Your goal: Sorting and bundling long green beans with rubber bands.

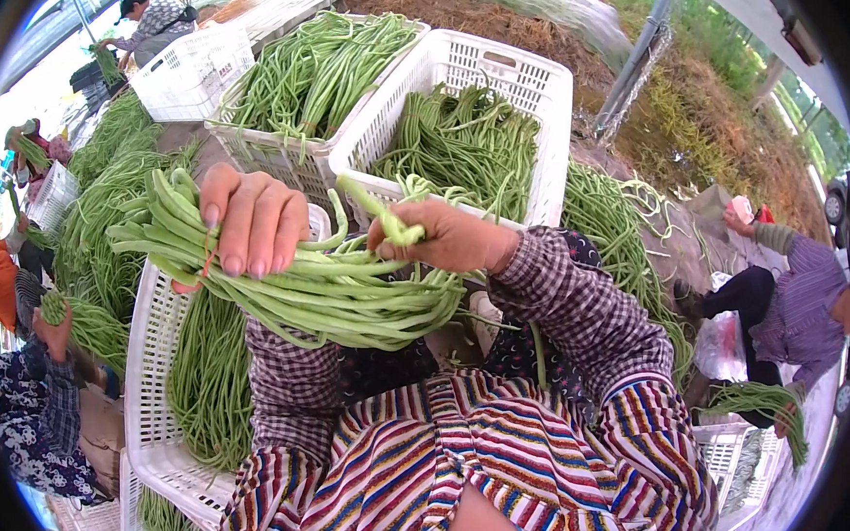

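Note:
My left hand (pixel 258 221) is closed around one end of a bundle of green yardlong beans (pixel 368 298), held up in front of my chest. A thin red band (pixel 210 255) circles the bundle by my fingers, and the bean ends jut out to the left. The rest of the bundle sags to the right in a loose curve. My right hand (pixel 438 237) pinches a loose, bent bean (pixel 393 220) above the bundle's right side. Its fingertips are partly hidden. Below my left hand stands a white plastic crate (pixel 144 385) with long beans in it.
Ahead are a white crate (pixel 546 90) of bundled beans and a fuller crate (pixel 414 32). Loose bean heaps (pixel 111 204) lie left, with more beans (pixel 605 232) right. Co-workers are at the left and far left, and a person (pixel 796 308) at the right holds beans. A metal post (pixel 642 51) rises beyond.

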### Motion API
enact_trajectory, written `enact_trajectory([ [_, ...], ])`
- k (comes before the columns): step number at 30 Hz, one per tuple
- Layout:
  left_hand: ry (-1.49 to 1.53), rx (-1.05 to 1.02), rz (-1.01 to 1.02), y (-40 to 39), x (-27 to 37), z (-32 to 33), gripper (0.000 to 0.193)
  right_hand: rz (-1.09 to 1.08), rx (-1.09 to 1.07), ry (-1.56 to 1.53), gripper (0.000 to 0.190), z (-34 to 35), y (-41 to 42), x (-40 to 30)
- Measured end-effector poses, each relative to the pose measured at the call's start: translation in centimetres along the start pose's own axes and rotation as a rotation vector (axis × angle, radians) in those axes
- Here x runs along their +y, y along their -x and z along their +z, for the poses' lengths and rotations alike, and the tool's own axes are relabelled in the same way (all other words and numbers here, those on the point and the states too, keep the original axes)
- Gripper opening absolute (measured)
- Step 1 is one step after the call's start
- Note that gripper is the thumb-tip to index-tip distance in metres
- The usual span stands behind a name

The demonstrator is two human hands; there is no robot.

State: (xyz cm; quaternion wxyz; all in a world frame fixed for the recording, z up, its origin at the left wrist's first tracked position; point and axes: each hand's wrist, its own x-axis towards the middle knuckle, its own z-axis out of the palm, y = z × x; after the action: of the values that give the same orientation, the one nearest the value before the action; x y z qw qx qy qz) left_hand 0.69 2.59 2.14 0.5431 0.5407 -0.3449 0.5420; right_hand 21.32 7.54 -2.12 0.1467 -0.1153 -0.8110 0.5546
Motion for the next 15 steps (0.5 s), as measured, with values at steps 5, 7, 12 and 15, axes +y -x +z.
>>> enact_trajectory([
  [5,0.137,-0.147,-0.065,-0.3,-0.1,-1.6,0.052,0.009,-0.206,-0.211,0.035,1.7,0.2,-1.0],
  [7,0.204,-0.092,-0.027,-0.2,-0.7,-2.1,0.051,-0.077,-0.239,-0.127,0.040,2.0,-0.1,-1.8],
  [12,-0.026,0.210,0.114,0.3,-3.3,0.0,0.045,-0.125,-0.082,-0.180,0.041,2.6,0.4,-2.6],
  [15,-0.336,0.327,-0.077,2.2,-0.4,-0.5,0.056,-0.225,0.053,-0.171,0.035,4.0,0.7,-2.7],
])
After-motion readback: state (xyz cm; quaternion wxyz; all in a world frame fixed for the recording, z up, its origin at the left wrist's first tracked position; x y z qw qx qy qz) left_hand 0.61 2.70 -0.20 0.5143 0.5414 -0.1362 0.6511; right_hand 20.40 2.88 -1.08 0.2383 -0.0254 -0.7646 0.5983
